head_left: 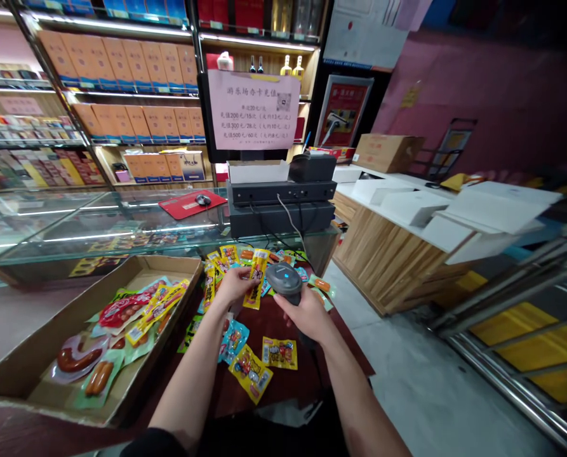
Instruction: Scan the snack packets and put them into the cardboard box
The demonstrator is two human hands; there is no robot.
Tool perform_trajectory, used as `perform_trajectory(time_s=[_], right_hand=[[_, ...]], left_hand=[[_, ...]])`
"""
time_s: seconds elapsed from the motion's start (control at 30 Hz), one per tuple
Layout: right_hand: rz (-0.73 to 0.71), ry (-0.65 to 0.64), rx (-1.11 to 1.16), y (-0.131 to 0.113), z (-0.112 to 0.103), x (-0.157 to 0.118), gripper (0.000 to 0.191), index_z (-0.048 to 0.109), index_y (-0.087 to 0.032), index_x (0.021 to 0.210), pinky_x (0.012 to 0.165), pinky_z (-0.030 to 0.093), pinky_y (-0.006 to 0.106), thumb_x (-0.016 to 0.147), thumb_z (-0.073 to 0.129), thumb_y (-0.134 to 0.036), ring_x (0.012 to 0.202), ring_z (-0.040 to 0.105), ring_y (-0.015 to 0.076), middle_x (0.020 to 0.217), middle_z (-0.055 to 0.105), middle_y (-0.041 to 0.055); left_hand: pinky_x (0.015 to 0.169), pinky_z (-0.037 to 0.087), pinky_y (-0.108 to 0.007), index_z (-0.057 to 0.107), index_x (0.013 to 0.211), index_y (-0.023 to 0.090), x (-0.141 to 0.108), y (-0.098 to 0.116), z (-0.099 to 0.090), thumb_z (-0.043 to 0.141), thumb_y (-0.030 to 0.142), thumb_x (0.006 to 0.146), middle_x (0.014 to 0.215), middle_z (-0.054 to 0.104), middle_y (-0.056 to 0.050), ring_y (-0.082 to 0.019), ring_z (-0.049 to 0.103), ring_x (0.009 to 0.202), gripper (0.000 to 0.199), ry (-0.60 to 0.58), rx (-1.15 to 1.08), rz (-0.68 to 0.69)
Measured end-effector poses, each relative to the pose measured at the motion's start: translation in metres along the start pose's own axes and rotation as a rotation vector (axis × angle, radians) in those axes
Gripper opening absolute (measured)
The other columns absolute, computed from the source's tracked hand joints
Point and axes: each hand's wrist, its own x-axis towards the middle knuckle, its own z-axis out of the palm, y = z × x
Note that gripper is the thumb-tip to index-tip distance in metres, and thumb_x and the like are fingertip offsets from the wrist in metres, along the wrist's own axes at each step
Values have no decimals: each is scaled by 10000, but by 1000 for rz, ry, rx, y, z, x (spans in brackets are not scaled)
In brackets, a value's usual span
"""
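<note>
My left hand (235, 287) is closed on a long yellow snack packet (256, 279), held upright over the dark red table (287, 384). In my right hand (306, 312) is a grey handheld barcode scanner (284, 279), its head close to the packet and a small blue light on top. Beneath and behind both hands lies a loose heap of snack packets. Nearer to me are two yellow packets (280, 353) and a light blue packet (234, 339). On the left, a shallow cardboard box (30, 355) holds several sausage packets (100, 376) and yellow packets.
Behind the heap stands a glass counter (188, 231) bearing a cash register base (283, 212), a screen with a pink paper sign (254, 111), and a red mouse pad (190, 204). Metal railings (516, 336) run along the right. Stocked shelves (126, 89) line the back.
</note>
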Motion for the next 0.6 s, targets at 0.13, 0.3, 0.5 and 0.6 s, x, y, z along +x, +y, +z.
perform_trajectory(time_s=[0.13, 0.3, 0.5, 0.6], right_hand=[[-15, -22, -15, -11, 8, 4, 271, 576, -214, 895, 419, 494, 267, 810, 632, -465, 409, 599, 168, 530, 617, -16], [-61, -36, -35, -13, 11, 10, 283, 578, -206, 871, 436, 501, 271, 808, 627, -477, 420, 613, 172, 562, 639, -5], [-65, -44, -27, -14, 11, 10, 263, 583, -210, 840, 437, 506, 275, 818, 614, -469, 430, 618, 175, 569, 640, 4], [-44, -40, -38, -14, 10, 10, 268, 580, -210, 852, 442, 510, 278, 817, 619, -472, 432, 622, 177, 570, 643, 4]], left_hand=[[608, 505, -265, 732, 879, 135, -1, -4, 3, 859, 288, 529, 726, 707, -28, -165, 630, 621, 403, 140, -121, -58], [578, 483, -245, 718, 871, 129, -1, -9, -1, 886, 268, 478, 678, 683, -19, -148, 608, 597, 450, 196, -117, -88], [538, 455, -227, 693, 730, 128, -4, -4, -5, 846, 358, 529, 612, 655, -1, -165, 618, 608, 341, 111, -54, -65], [552, 468, -231, 706, 757, 130, -6, 1, -4, 854, 358, 518, 655, 684, -16, -174, 634, 634, 362, 102, -63, -67]])
